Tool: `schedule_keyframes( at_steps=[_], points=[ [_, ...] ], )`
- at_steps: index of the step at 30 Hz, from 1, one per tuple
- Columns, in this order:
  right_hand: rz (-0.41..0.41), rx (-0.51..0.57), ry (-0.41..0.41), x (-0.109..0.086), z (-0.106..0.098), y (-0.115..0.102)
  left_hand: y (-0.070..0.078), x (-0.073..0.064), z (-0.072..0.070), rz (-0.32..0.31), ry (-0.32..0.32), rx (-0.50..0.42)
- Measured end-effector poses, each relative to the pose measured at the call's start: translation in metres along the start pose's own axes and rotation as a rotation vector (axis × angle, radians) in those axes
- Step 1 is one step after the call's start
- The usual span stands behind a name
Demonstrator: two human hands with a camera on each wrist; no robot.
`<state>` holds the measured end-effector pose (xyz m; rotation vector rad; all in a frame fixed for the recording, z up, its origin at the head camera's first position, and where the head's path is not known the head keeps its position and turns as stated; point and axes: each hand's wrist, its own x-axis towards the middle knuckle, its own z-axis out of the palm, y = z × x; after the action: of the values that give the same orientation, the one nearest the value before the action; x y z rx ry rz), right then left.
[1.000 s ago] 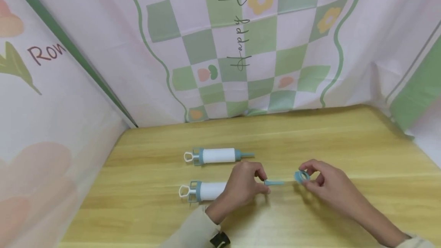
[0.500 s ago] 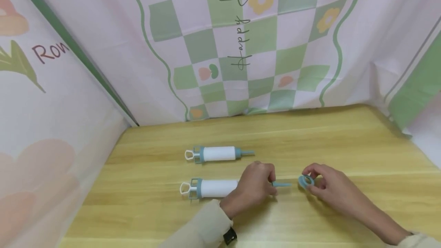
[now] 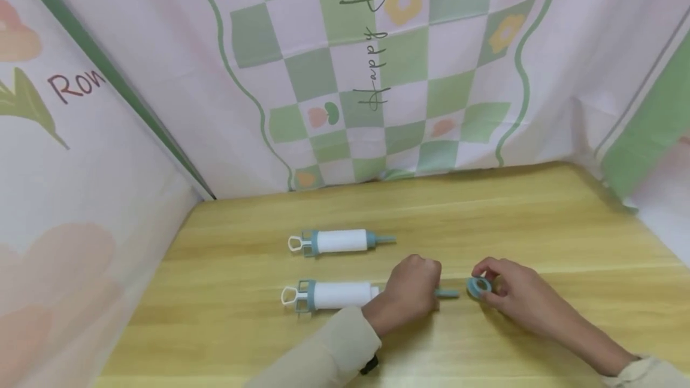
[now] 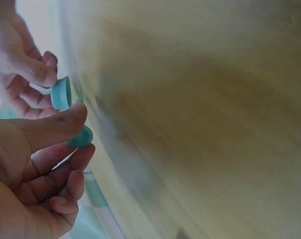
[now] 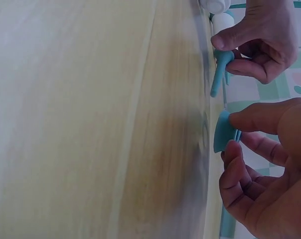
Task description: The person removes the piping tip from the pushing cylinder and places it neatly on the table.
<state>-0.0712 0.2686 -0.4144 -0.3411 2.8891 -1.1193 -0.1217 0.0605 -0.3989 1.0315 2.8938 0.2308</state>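
My left hand (image 3: pixel 412 286) pinches a teal nozzle (image 3: pixel 447 293) between thumb and fingertips, its thin tube pointing right. In the right wrist view the nozzle (image 5: pixel 220 72) shows a wider round base at the fingers. Facing it, my right hand (image 3: pixel 517 289) holds a teal ring-shaped cap (image 3: pixel 472 290) by its edge, with a small gap between the two parts. The left wrist view shows the cap (image 4: pixel 61 94) side-on. Left of my hands lies a white syringe (image 3: pixel 342 296) with a teal collar and a white pull handle; its bare front end is partly behind my left wrist.
A second syringe (image 3: pixel 342 241), with its teal nozzle fitted, lies parallel farther back on the wooden table (image 3: pixel 242 346). A patterned curtain (image 3: pixel 356 154) hangs along the table's back edge, and another printed cloth (image 3: pixel 108 196) stands at the left.
My left hand has moved right with the nozzle, closer to the cap, uncovering more of the front syringe's barrel. My right hand has shifted slightly right and the cap has turned a little.
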Motion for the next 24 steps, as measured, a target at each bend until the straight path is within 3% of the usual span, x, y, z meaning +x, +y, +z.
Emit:
schedule_keyframes(
  at_steps=[3,17,24],
  points=[
    [0.001,-0.001,-0.015,0.000,-0.002,0.001,0.002,0.002,0.003,0.000,-0.013,0.035],
    [-0.005,-0.109,-0.025,0.001,0.000,0.002,0.008,0.005,0.010,-0.054,-0.027,0.016],
    [-0.001,-0.131,-0.012,0.001,0.003,0.005,0.008,0.004,0.012,-0.023,-0.002,0.005]
  ],
)
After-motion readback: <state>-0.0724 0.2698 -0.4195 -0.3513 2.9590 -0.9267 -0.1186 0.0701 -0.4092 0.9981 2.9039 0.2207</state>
